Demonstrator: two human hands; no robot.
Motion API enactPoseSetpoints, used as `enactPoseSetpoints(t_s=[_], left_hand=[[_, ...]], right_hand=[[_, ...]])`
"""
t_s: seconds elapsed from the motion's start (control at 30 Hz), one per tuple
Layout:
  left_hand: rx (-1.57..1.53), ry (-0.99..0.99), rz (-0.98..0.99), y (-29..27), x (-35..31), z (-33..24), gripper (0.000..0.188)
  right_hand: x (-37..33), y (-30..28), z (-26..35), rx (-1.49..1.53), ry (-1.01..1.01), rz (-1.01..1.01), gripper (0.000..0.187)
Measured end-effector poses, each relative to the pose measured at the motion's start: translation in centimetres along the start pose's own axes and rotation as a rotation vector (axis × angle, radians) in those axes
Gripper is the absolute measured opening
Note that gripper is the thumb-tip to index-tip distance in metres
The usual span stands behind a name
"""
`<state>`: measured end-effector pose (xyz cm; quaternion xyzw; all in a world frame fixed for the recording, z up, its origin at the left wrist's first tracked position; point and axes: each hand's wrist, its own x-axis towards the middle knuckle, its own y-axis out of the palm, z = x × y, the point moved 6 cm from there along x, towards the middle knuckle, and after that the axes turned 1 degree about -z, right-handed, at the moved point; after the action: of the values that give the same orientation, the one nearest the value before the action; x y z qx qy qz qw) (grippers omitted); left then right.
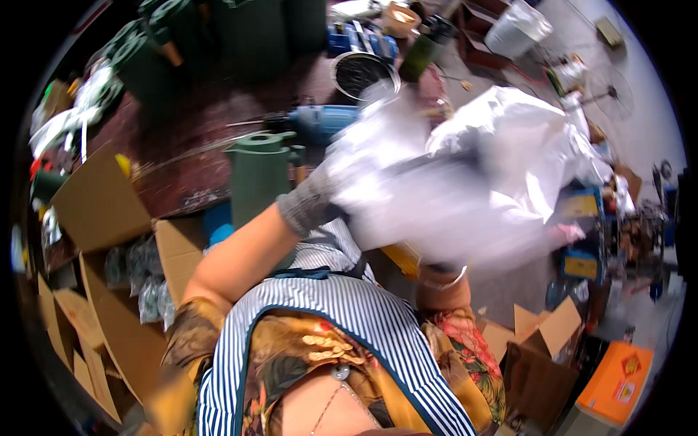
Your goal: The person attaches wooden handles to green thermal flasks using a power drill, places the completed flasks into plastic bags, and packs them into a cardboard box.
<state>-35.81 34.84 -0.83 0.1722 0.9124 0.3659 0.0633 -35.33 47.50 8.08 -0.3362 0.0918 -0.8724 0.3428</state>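
Note:
A white plastic bag [465, 196], blurred by motion, is lifted in front of my apron and spreads toward the right. My left hand [311, 202], in a grey knit glove, is at the bag's left side; its fingers are lost in the white blur. Most of my right hand [440, 272] is covered by the bag's lower edge, with a bracelet showing at the wrist. Close to the left forearm a green plastic jug-like container [259, 171] stands upright. Behind it a blue power drill [320, 123] lies on the dark red table [193, 163].
Several dark green containers [251, 40] stand at the table's far side, beside a round black dish [365, 75]. Open cardboard boxes [109, 312] with wrapped parts are at my left. Another open carton [542, 370] and an orange box [616, 381] are at lower right.

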Motion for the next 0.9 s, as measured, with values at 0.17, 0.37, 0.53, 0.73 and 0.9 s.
enactPoseSetpoints(t_s=[0.17, 0.37, 0.53, 0.73, 0.9], left_hand=[[0.491, 0.274, -0.109, -5.3, -2.7, -4.4, 0.049], [0.180, 0.440, -0.280, -4.5, -10.0, -7.5, 0.057], [0.547, -0.131, -0.142, -9.8, -20.0, -7.2, 0.047], [-0.076, 0.523, -0.071, -15.3, -19.7, -10.0, 0.044], [0.129, 0.236, -0.461, -24.6, -9.2, -11.6, 0.033]], right_hand=[[-1.9, 2.1, -0.1, 0.379, 0.069, -0.203, 0.058], [-2.7, 2.7, -3.9, -0.071, 0.178, -0.581, 0.054], [-3.9, 5.8, -7.1, 0.939, 0.320, -0.416, 0.042], [-0.1, 12.4, -5.0, 1.106, 0.300, -0.037, 0.068], [-1.2, 14.4, -19.8, 0.955, 0.673, -0.542, 0.031]])
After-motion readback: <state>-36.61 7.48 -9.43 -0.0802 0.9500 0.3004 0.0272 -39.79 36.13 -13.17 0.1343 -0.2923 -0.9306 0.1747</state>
